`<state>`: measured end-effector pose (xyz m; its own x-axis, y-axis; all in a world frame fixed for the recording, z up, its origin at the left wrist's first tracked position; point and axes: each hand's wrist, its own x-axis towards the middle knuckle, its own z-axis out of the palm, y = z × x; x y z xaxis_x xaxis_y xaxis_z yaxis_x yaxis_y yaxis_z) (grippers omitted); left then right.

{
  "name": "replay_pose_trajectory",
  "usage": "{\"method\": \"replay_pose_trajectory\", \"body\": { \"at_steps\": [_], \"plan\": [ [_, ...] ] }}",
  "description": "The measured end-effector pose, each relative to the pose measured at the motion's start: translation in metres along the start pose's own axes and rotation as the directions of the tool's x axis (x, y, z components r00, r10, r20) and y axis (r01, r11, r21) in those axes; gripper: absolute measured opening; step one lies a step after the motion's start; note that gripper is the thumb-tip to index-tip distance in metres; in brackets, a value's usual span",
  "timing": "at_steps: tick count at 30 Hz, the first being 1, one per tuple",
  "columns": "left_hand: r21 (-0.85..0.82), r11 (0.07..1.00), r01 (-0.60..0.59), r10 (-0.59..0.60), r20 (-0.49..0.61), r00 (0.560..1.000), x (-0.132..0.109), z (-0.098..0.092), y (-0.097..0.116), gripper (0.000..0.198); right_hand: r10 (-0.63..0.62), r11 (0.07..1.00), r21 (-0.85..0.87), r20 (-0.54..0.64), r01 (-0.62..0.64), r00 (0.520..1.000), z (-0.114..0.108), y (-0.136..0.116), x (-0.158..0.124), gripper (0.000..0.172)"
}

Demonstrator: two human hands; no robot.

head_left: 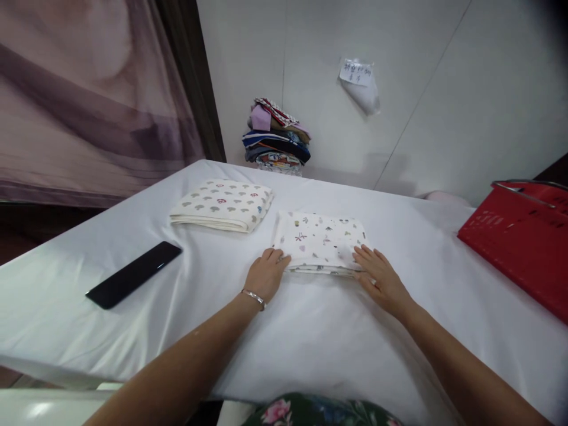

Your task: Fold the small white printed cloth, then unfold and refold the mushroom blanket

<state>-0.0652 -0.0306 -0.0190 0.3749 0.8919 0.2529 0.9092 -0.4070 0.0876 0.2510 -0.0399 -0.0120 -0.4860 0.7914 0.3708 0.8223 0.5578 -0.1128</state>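
Observation:
A white folded cloth (322,236) with small grey, green and brown prints lies flat on the white-covered table (222,331), its layered edge towards me. At its near left corner, my left hand (267,273) is closed on the edge with bent fingers; a bracelet circles the wrist. My right hand (382,283) rests against the near right corner, fingers outstretched and spread, some of them on top of the cloth. Left of and behind this cloth lies a second folded cloth (224,204), cream with grey, red and blue mushroom-like prints; neither hand touches it.
A black phone-like slab (135,273) lies on the left of the table. A red basket (523,236) with a metal handle stands at the right edge. Beyond the far edge, a stack of folded fabrics (277,139) rises against the wall. A paper note (357,77) hangs above.

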Motion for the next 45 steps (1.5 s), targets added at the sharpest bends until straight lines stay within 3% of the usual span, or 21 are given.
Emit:
{"method": "replay_pose_trajectory", "body": {
  "at_steps": [7,13,21,25,30,37,45],
  "plan": [
    [-0.048,0.999,0.009,-0.008,0.011,1.000,0.000,-0.002,-0.002,0.037,-0.034,0.994,-0.097,0.123,0.046,0.992,0.025,-0.006,0.001,0.059],
    [-0.082,0.996,0.019,-0.019,0.007,1.000,0.001,-0.001,-0.002,0.039,0.010,0.999,-0.045,0.172,-0.002,0.985,0.019,-0.008,0.002,0.057],
    [-0.070,0.997,0.011,-0.011,0.006,1.000,0.001,-0.005,0.000,0.035,-0.135,0.991,0.056,0.225,0.125,0.965,0.028,-0.074,0.061,0.053],
    [-0.078,0.997,0.013,-0.013,0.009,1.000,0.002,-0.009,-0.001,0.034,-0.201,0.979,0.062,0.189,0.192,0.961,0.047,-0.096,0.076,0.048],
    [-0.096,0.995,-0.007,0.004,-0.031,1.000,0.002,-0.008,-0.007,0.031,-0.201,0.979,0.037,0.118,0.198,0.972,0.063,-0.097,0.067,0.056],
    [-0.149,0.985,0.091,-0.093,-0.004,0.996,0.002,-0.010,-0.016,0.024,-0.194,0.980,0.077,0.129,0.186,0.972,0.059,-0.098,0.068,0.051],
    [-0.126,0.979,0.161,-0.154,0.070,0.986,0.004,-0.015,-0.016,0.023,-0.151,0.985,0.099,0.129,0.139,0.980,0.065,-0.117,0.081,0.049]
  ]
}}
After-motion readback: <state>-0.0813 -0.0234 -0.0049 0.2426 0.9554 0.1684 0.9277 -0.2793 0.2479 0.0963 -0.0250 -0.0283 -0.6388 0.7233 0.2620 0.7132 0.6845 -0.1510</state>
